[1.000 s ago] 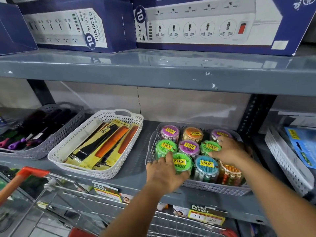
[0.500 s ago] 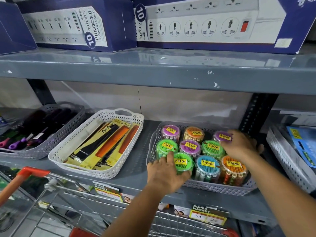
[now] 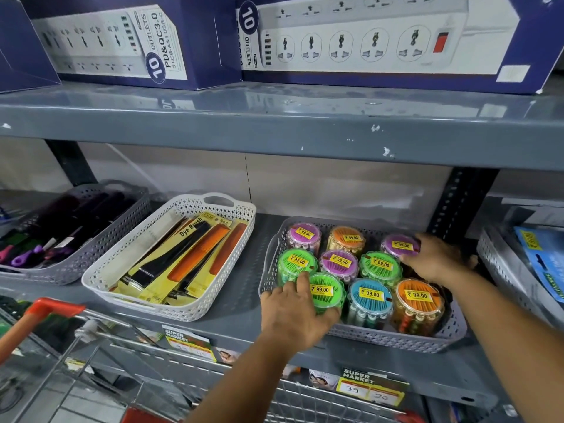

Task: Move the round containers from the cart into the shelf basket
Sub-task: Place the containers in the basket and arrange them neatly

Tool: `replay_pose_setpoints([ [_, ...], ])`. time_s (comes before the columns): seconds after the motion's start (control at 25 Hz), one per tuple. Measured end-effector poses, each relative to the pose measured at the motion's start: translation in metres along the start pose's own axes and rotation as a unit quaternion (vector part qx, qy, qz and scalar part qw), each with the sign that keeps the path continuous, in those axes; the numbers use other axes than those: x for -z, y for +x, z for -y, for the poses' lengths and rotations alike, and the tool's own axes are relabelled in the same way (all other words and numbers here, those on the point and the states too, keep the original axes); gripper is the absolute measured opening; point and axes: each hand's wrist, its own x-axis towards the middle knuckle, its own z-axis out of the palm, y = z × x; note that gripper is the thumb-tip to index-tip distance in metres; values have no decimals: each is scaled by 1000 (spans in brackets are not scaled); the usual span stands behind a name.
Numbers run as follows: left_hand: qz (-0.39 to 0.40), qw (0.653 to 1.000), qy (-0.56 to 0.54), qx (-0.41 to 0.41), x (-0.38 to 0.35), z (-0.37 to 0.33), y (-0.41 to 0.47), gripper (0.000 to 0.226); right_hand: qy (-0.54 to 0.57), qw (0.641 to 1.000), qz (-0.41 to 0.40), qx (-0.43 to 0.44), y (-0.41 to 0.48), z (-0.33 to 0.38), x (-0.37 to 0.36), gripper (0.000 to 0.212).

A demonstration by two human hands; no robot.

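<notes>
A grey perforated shelf basket [image 3: 396, 341] on the lower shelf holds several round clear containers with coloured lids and yellow price stickers. My left hand [image 3: 297, 315] grips the green-lidded container [image 3: 326, 290] at the basket's front left corner. My right hand [image 3: 436, 261] rests on the purple-lidded container [image 3: 399, 245] at the back right, fingers curled round its side. A blue-lidded container [image 3: 370, 296] and an orange-lidded container [image 3: 417, 297] stand in the front row between my arms. The wire cart [image 3: 91, 340] with its orange handle is below left.
A white basket [image 3: 128, 296] of combs and dye brushes sits left of the grey one; a further grey basket [image 3: 73, 270] of brushes lies beyond it. Another basket [image 3: 503, 267] stands at the right. The upper shelf [image 3: 274, 126] with power-strip boxes overhangs. Price tags [image 3: 370, 389] line the shelf edge.
My right hand moved from the front right containers back to the purple-lidded one at the rear right, uncovering the orange-lidded one. My left hand stayed on the green-lidded container.
</notes>
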Motion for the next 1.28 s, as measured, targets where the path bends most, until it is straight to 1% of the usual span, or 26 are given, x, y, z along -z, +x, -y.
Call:
replay_pose_setpoints([
  [0.08,-9,1000,5,-2,0,0,-1,93,-7,998,-51,39,-28,38,12,59],
  [0.12,-11,1000,8,-1,0,-1,-1,93,-16,995,-63,71,-33,53,11,55],
  [0.2,-8,1000,12,0,0,-1,-1,93,-31,990,-33,132,-37,81,0,48],
  [0.24,-4,1000,15,0,0,-2,-2,94,-26,989,-2,143,-34,89,-10,46],
  [0.32,2,1000,21,-1,2,-3,-4,95,-27,990,42,134,-25,101,-24,48],
  [0.4,1,1000,23,-5,5,-2,-6,94,-44,990,60,117,-16,111,-34,52],
  [0.56,0,1000,25,-9,6,-1,-6,93,-48,994,35,92,-2,118,-42,66],
  [0.6,-1,1000,23,-8,6,0,-6,93,-51,994,31,92,-1,119,-42,66],
  [0.84,-15,1000,12,-1,3,-1,-6,94,-104,993,-1,50,0,130,-57,60],
  [0.96,-21,1000,13,6,2,-2,-7,95,-116,992,-3,52,-7,125,-54,60],
  [1.04,-18,1000,16,9,2,-2,-7,96,-52,996,-12,72,-17,117,-46,69],
  [1.12,-18,1000,20,9,1,-3,-7,96,89,990,-37,106,-47,108,-30,72],
  [1.2,-13,1000,23,10,1,-3,-7,97,200,968,-61,139,-90,93,-10,61],
  [1.28,-6,1000,26,10,4,-4,-7,99,279,943,-89,161,-150,65,12,50],
])
